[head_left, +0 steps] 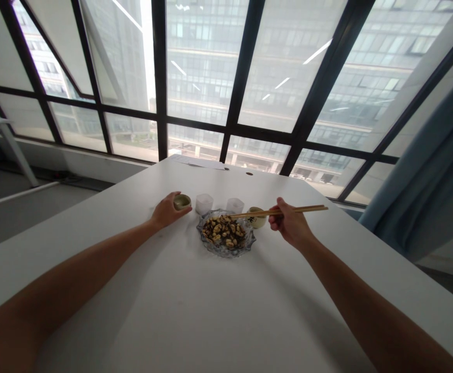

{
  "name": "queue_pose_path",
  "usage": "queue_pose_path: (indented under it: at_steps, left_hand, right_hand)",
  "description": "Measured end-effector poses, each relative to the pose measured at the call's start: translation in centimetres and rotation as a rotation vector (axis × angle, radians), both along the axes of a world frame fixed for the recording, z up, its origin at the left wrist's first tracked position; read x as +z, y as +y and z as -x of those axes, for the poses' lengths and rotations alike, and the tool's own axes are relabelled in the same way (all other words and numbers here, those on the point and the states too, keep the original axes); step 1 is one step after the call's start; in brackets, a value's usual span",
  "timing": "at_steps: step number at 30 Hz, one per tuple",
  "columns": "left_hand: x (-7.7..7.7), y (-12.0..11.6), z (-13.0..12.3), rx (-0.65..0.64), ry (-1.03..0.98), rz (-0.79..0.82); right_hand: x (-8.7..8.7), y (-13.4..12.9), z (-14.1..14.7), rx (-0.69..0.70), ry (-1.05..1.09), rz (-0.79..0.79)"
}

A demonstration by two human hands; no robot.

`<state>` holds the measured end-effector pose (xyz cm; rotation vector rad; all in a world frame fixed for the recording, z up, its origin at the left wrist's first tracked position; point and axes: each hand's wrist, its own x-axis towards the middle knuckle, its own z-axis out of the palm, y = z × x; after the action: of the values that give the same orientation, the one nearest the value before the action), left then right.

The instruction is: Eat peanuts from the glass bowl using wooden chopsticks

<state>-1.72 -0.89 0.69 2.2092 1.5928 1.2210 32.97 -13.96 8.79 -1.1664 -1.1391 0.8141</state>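
Note:
My left hand [170, 210] is wrapped round a small greenish cup [182, 202] at the left of the group. In my right hand [288, 221] is a pair of wooden chopsticks [308, 209], held level, with the tips over a clear glass bowl [226, 253]. A mix of pale, nut-like pieces and small dark bits [224, 232] fills the bowl. Whether the tips hold a piece is too small to tell. Behind the chopsticks, beside the bowl, stands a cream cup [256, 221] with dark marks, partly hidden.
Two whitish translucent cups [204, 203] stand just behind the bowl. Papers [197, 162] lie at the far end of the white table [218, 311]. Large windows rise beyond it, and a blue curtain [424, 171] hangs at the right.

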Motion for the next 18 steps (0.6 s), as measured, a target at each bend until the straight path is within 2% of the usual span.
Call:
queue_pose_path:
  at_steps: [7, 14, 18]
  left_hand:
    - [-0.3, 0.2, 0.2, -0.131, 0.061, -0.163]
    - [-0.6, 0.3, 0.3, -0.160, 0.077, -0.234]
    - [-0.4, 0.3, 0.2, -0.084, 0.011, -0.157]
  right_hand:
    - [0.3, 0.2, -0.2, 0.008, 0.148, 0.085]
    - [1.0, -1.2, 0.7, 0.013, -0.116, -0.161]
    - [1.4, -1.6, 0.9, 0.022, -0.139, -0.185]
